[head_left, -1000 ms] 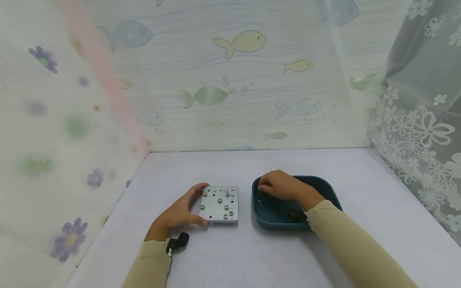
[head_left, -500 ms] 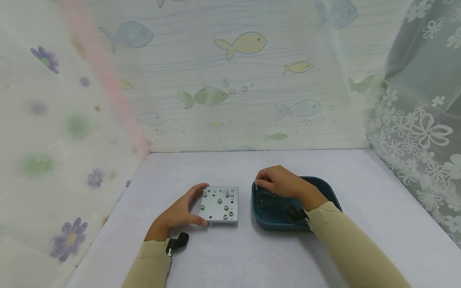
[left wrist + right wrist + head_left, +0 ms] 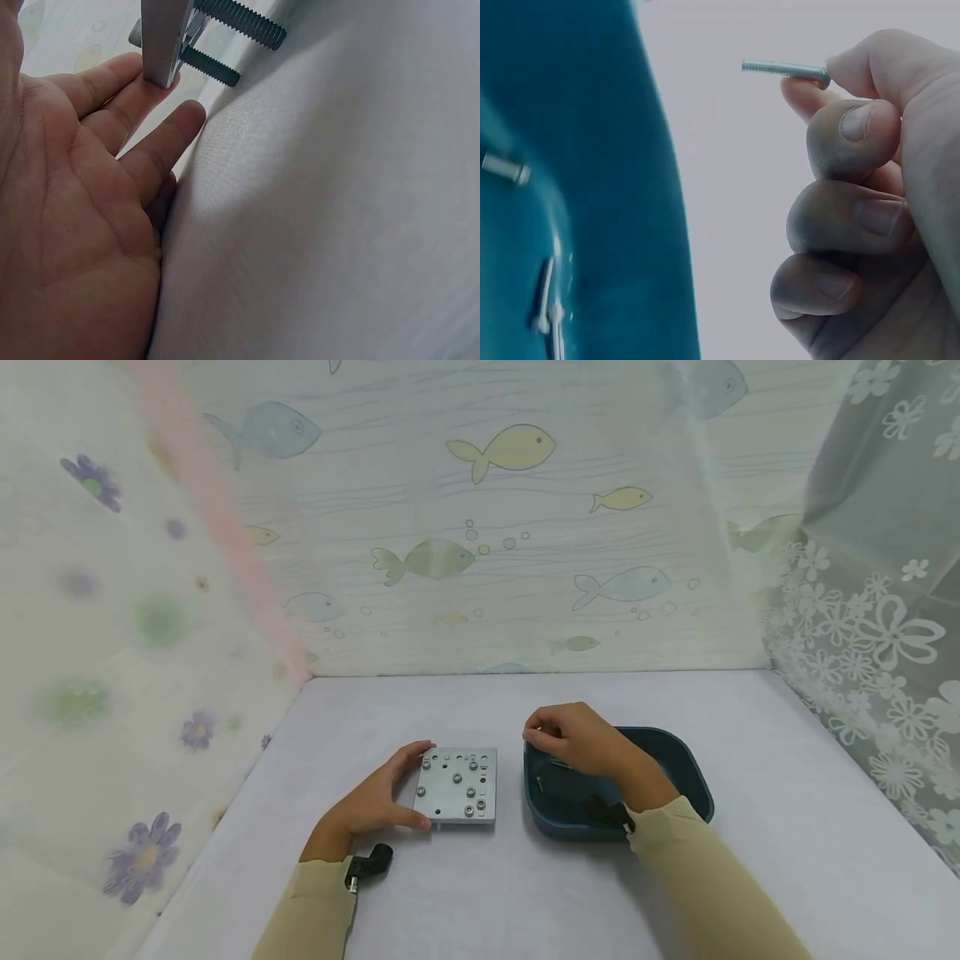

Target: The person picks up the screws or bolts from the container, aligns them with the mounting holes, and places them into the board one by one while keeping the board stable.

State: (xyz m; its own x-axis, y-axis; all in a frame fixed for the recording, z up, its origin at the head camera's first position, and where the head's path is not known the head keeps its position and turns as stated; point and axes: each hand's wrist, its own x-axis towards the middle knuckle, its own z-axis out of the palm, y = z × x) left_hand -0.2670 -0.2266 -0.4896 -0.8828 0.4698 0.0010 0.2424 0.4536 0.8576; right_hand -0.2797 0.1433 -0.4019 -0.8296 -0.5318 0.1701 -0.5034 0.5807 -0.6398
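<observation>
My left hand (image 3: 369,802) holds a square metal plate (image 3: 447,802) by its left side, thumb at the near corner and fingers at the far one. Several bolts with socket heads sit in the plate, among open holes. Threaded bolt ends (image 3: 244,22) stick out of its underside in the left wrist view. Over the left rim of a dark blue tray (image 3: 577,832), my right hand (image 3: 585,745) pinches a small screw (image 3: 780,68) by its head between thumb and index finger. The right hand's other fingers are curled.
Loose screws (image 3: 505,168) lie in the tray, partly hidden under the right hand in the head view. A white cloth covers the table (image 3: 465,902). Behind it hangs a fish-patterned curtain (image 3: 517,610). Each wrist carries a small black camera (image 3: 372,862).
My right hand has risen from inside the tray and moved left to its rim with the screw. The left hand and the plate have stayed in place.
</observation>
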